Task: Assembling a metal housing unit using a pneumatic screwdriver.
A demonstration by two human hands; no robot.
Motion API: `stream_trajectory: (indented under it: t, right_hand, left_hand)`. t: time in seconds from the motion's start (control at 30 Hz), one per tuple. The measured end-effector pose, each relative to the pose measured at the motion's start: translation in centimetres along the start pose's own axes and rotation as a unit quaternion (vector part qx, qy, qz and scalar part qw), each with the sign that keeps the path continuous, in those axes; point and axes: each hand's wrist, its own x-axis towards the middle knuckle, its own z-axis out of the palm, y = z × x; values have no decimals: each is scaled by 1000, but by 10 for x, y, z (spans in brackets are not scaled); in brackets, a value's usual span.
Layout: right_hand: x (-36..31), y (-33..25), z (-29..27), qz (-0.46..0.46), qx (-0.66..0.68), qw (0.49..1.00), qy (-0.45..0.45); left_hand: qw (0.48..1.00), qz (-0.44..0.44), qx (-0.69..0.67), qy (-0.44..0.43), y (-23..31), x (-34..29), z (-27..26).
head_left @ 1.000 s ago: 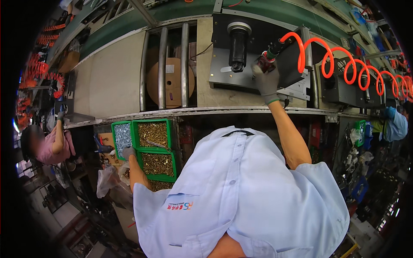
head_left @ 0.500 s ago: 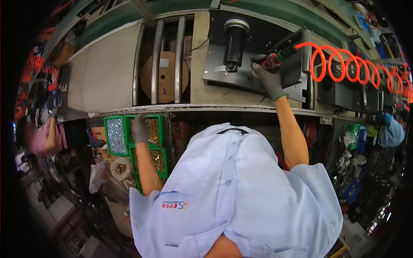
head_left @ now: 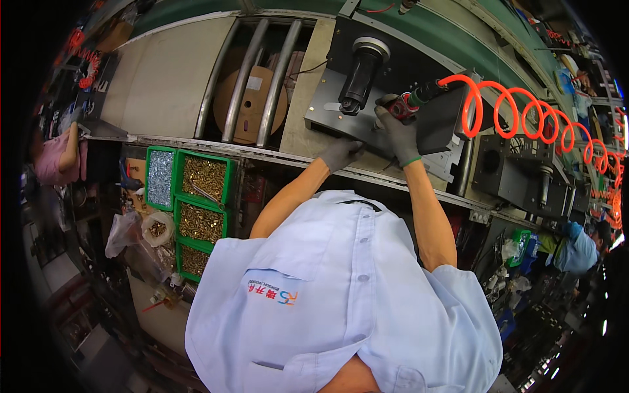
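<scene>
My right hand [head_left: 399,135], in a grey glove, is wrapped round a red pneumatic driver [head_left: 401,109] above a black metal housing [head_left: 432,124]. A coiled orange air hose [head_left: 473,108] runs from the driver off to the right. On the housing's panel, just left of the driver, a black cylinder [head_left: 360,77] with a silver ring at its far end is mounted. My left hand [head_left: 342,154], gloved too, is at the near edge of the housing with its fingers curled in. Whatever is between those fingers is hidden.
Green bins of brass-coloured screws [head_left: 202,180] and a green bin of silver parts [head_left: 160,177] are left of my body. Metal rollers [head_left: 246,82] span the bench gap, over a cardboard reel [head_left: 262,121]. Another black housing [head_left: 517,177] is at right. Other people work at both sides.
My left hand has left the screw bins and come right and up to the housing's near edge. My right hand still holds the driver. The whole view has turned slightly.
</scene>
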Motion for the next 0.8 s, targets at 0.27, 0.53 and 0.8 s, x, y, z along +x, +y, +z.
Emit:
stream_trajectory:
  t: [0.27, 0.53, 0.8]
  right_hand:
    - [6, 16, -13, -53, -45, 997, -31]
    - [5, 16, -10, -75, -80, 993, -49]
    - [-3, 25, -4, -55, -99, 994, -8]
  left_hand:
    - [990, 7, 131, 50, 0, 23, 16]
    - [978, 57, 104, 172, -3, 23, 32]
    - [986, -39, 33, 160, -11, 15, 40]
